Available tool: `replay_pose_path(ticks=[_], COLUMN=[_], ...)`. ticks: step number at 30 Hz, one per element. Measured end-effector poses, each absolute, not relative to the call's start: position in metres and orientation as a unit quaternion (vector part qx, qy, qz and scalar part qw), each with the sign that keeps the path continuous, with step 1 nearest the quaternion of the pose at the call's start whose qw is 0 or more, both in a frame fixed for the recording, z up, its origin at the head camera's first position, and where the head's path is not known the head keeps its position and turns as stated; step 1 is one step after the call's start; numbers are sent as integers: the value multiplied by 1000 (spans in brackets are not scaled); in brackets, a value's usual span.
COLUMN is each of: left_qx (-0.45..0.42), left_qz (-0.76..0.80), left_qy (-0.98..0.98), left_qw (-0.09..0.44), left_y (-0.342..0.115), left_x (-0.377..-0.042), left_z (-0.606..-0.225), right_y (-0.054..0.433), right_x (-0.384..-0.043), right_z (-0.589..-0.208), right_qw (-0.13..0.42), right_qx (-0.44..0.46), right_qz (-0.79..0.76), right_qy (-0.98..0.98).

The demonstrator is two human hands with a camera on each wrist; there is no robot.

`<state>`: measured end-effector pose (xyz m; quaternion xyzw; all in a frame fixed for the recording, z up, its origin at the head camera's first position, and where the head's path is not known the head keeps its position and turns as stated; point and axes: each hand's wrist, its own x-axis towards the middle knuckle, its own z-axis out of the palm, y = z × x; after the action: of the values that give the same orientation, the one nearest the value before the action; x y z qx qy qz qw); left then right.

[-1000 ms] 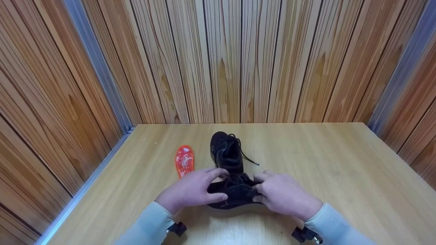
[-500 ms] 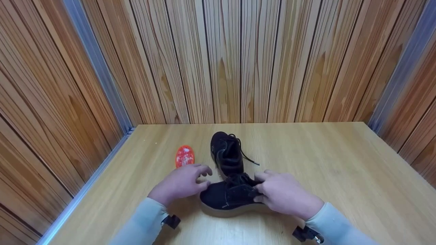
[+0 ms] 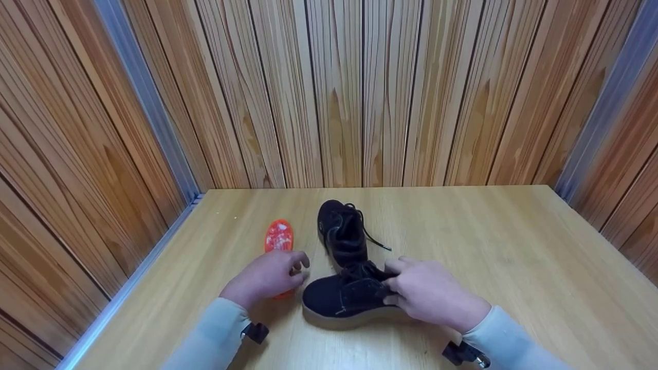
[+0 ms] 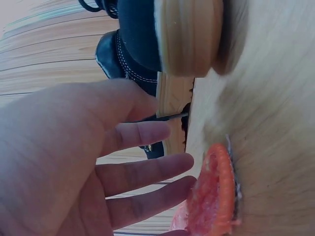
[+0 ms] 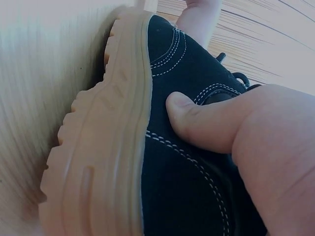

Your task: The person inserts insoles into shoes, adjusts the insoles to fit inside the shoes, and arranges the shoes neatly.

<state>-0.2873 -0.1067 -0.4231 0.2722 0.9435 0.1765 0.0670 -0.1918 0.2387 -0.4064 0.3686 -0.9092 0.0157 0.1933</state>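
Observation:
A black lace-up shoe with a thick tan sole (image 3: 329, 298) lies with its toe to the left. My right hand (image 3: 432, 293) grips it at the heel end; in the right wrist view the thumb (image 5: 184, 110) presses on its stitched black side (image 5: 182, 177). My left hand (image 3: 267, 275) hovers left of the toe, over the red-orange insole (image 3: 279, 235), hiding part of it. In the left wrist view its fingers (image 4: 147, 172) are loosely extended, with fingertips right at the edge of the insole (image 4: 216, 191). Nothing is held in that hand.
A second black shoe (image 3: 342, 228) stands just behind the gripped one, its loose lace (image 3: 378, 242) trailing right on the wooden table (image 3: 488, 241). Wood-panelled walls (image 3: 349, 103) rise behind the table and at both sides.
My left hand has let go of the near shoe's toe and moved left to the insole. The toe now shows fully, with the sole more visible. My right hand stays on the heel end.

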Motion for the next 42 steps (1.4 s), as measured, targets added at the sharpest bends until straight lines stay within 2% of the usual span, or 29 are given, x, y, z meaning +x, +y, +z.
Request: replay_pose_path(ticks=[15,30,42], left_qx=[302,279,292], left_qz=[142,140,121], left_qy=[942,948,948], left_qw=[32,56,38], left_y=[-106,-107,-106], left_x=[-286,-287,-283], left_z=[-429,-428,-429], right_y=[240,245,247], right_x=[-188,-187,-188], right_z=[-397,-387,-386], right_qw=[209,231,287], right_qx=[366,363,363], right_qz=[18,22,18], right_qy=[-907,-902,-886])
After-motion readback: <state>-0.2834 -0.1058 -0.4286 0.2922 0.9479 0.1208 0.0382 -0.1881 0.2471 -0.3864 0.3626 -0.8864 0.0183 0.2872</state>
